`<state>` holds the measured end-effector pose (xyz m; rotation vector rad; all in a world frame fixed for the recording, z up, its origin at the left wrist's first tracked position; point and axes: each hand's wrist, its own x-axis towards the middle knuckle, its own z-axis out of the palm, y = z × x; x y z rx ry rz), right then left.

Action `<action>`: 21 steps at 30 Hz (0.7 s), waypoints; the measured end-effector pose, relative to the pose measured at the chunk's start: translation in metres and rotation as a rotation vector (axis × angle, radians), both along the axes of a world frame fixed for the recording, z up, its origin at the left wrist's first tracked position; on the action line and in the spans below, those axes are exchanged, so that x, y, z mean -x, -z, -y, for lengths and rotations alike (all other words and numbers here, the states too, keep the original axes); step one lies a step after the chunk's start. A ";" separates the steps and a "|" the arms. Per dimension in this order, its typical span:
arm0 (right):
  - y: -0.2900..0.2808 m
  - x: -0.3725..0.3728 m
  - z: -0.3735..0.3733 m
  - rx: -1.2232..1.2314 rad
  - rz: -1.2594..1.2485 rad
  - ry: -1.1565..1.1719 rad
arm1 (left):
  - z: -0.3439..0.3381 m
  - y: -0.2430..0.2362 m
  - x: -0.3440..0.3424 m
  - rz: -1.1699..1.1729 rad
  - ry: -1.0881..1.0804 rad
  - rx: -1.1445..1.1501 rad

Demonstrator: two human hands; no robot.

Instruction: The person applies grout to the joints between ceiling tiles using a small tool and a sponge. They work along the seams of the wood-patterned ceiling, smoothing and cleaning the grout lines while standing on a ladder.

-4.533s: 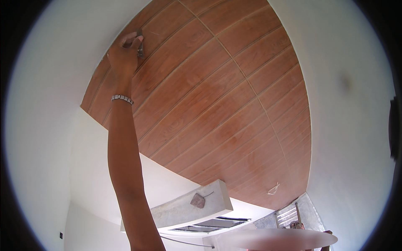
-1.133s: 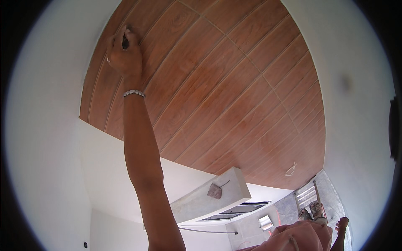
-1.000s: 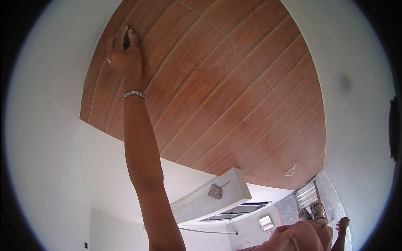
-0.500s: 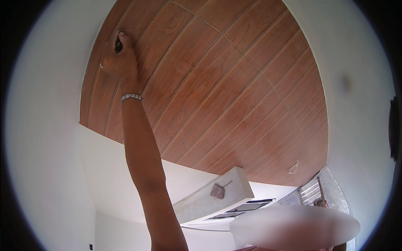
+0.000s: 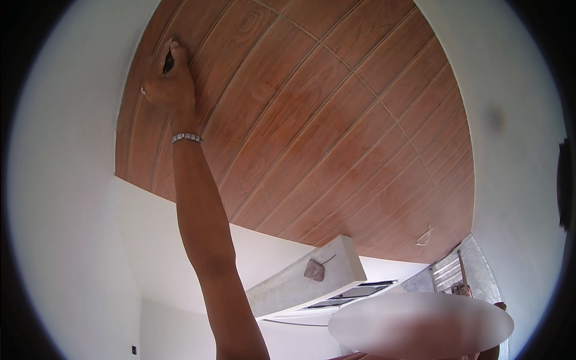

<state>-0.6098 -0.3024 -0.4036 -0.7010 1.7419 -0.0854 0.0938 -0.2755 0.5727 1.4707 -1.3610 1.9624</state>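
Note:
My left hand point(image 5: 171, 78), at the end of a raised bare forearm with a pale segmented bracelet point(image 5: 187, 138), is closed against a reddish-brown wood-look planked surface point(image 5: 300, 114). Thumb and finger come together at its upper end. Something dark shows inside the grip, but it is too small and too covered to name. Pale specks lie on the hand. My right hand is not in view.
White walls point(image 5: 60, 156) border the planks on both sides. Below them juts a white beam point(image 5: 288, 288) with a brownish square piece point(image 5: 314, 270) and a wire. A pale loose strip point(image 5: 425, 236) shows at lower right, above a blurred oval patch point(image 5: 420, 324).
The view has shifted a little against the planks. My left hand stays closed on the surface, slightly higher in the picture. A dark shape now shows beside the blurred patch.

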 end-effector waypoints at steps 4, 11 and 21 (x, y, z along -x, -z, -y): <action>-0.020 -0.009 0.005 0.006 -0.030 -0.008 | 0.001 0.002 0.002 0.013 0.030 -0.002; -0.039 -0.013 0.008 0.014 -0.059 -0.012 | -0.001 0.004 0.009 -0.131 0.033 -0.018; -0.026 -0.008 0.004 0.019 -0.033 0.007 | -0.002 0.004 0.009 -0.151 0.007 -0.010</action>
